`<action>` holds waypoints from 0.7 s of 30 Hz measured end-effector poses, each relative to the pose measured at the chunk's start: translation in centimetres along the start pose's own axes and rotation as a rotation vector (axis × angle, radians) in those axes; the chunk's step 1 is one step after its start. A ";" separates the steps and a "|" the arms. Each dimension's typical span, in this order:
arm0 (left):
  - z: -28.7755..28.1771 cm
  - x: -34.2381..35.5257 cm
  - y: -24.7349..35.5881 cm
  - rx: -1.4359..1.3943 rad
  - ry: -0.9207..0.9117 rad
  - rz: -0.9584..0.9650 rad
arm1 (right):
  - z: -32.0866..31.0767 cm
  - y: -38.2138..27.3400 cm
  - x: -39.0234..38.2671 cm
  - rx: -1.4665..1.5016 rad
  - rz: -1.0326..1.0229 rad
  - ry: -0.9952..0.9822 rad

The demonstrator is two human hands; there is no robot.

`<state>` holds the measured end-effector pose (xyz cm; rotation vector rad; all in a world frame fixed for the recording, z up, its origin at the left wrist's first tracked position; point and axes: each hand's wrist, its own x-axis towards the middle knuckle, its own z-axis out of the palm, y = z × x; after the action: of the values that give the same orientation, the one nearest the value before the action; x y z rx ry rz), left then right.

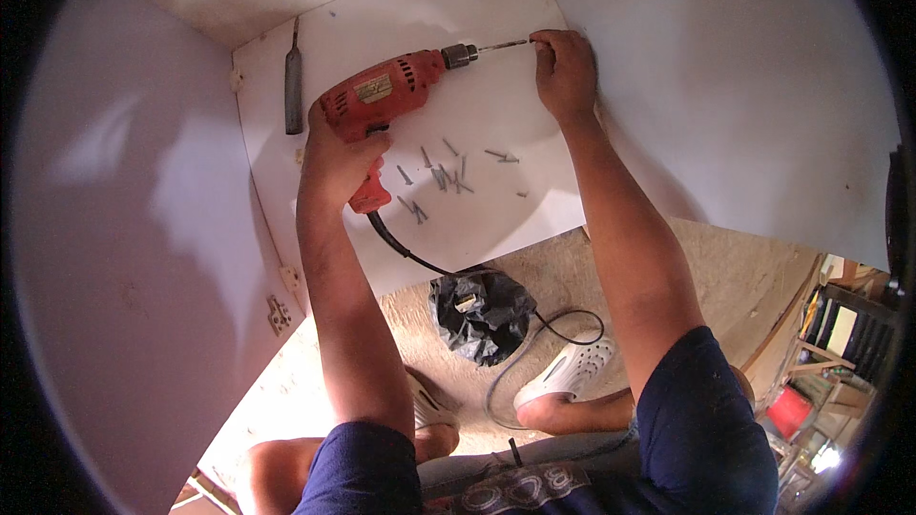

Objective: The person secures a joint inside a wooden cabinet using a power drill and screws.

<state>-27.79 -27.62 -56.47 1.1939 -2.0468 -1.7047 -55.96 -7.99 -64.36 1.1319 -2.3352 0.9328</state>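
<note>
My left hand (339,157) is wrapped round the grip of a red corded power drill (386,91), which lies tilted with its dark chuck (459,56) toward the right. A thin bit (501,45) runs out of the chuck. At the bit's tip, close to the right-hand panel, the fingers of my right hand (565,72) are pinched together; whatever they hold is too small to make out. Several loose screws (444,176) are scattered on the white board (496,215) below the drill. A chisel-like tool with a grey handle (294,91) rests on the board's left side.
Pale panels stand upright on the left (143,200) and right (735,86) of the board. The drill's black cord (405,253) passes a crumpled black plastic bag (482,315) by my feet. A metal hinge (278,315) sits on the left panel. Clutter with a red object (789,411) is at lower right.
</note>
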 end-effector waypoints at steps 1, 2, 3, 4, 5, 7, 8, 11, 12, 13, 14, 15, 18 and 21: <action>-0.2 0.2 -0.1 0.000 -0.013 -0.010 | 0.1 -0.1 0.0 0.003 0.001 0.004; -0.3 0.3 -0.1 0.000 -0.026 -0.020 | 0.1 -0.1 0.0 0.018 0.019 0.004; -0.3 0.3 -0.1 0.004 -0.026 -0.018 | 0.2 -0.1 0.0 0.032 0.039 0.003; -0.3 0.2 -0.1 -0.015 -0.021 -0.015 | 0.3 -0.1 0.0 0.034 0.041 0.006; -0.3 0.2 0.0 -0.033 -0.016 -0.012 | 0.3 0.0 0.0 0.046 0.021 0.011; -0.4 0.6 -0.6 -0.030 -0.031 -0.006 | 0.2 0.0 0.1 0.055 0.000 0.017; -0.5 0.7 -0.8 -0.029 -0.045 -0.002 | 0.2 -0.1 0.1 0.033 0.006 0.005; -0.3 0.7 -0.5 -0.004 -0.047 0.003 | 0.1 0.0 0.0 0.010 0.008 -0.011; -0.2 0.5 -0.1 -0.006 -0.049 0.004 | 0.0 0.1 0.0 0.010 0.003 -0.013; -0.1 0.2 0.4 0.010 -0.036 -0.004 | 0.0 0.2 -0.1 0.008 0.002 -0.013; 0.1 0.1 0.7 0.026 -0.023 -0.011 | 0.1 0.2 -0.2 0.020 -0.014 -0.005; 0.0 0.1 0.6 0.025 -0.021 -0.012 | 0.2 0.0 -0.2 0.036 -0.031 0.004; -0.5 0.5 -0.3 -0.006 -0.024 -0.008 | 0.2 -0.3 -0.1 0.021 0.036 -0.044; -0.7 0.7 -0.8 -0.065 -0.079 0.019 | 0.0 -0.5 0.2 0.046 -0.012 -0.038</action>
<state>-27.51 -28.60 -57.21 1.1014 -2.0232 -1.8219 -55.70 -8.31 -64.03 1.1904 -2.3453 0.9736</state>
